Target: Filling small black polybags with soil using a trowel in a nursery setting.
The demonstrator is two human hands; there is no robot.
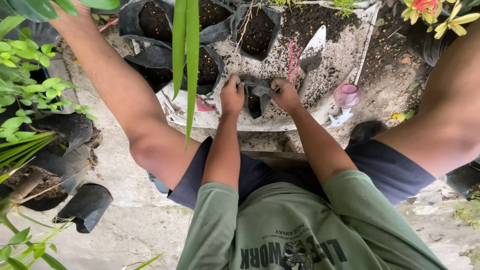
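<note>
Black plastic grow bag [256,95], small and crumpled, sits on a soil-strewn white sheet [280,120] between the person's knees, and both hands are on it. Left hand [232,95] has its fingers curled shut over the bag's left rim, pinching the plastic. Right hand [285,94] is closed on the right rim in the same way, so the mouth of the bag is pulled open between the 2 hands. Whether there is soil inside it cannot be told; the opening looks dark.

Just beyond the right hand lies a metal garden trowel [311,52] with a red handle, its blade pointing away from the person, resting on loose dark soil [300,25] spread over the sheet. Near the sheet's right edge, well apart from the hands, a pink plastic spray bottle [346,100] lies on its side.

At the far left of the sheet stand several filled black grow bags [155,20], upright and packed with soil, touching one another. A long green leaf [186,60] hangs down in front of them. Left of the person, on the concrete ground [125,225], another black bag [87,205] lies tipped over beside leafy green plants [30,85]. Yellow and red flowers [435,12] show at the top right corner.
</note>
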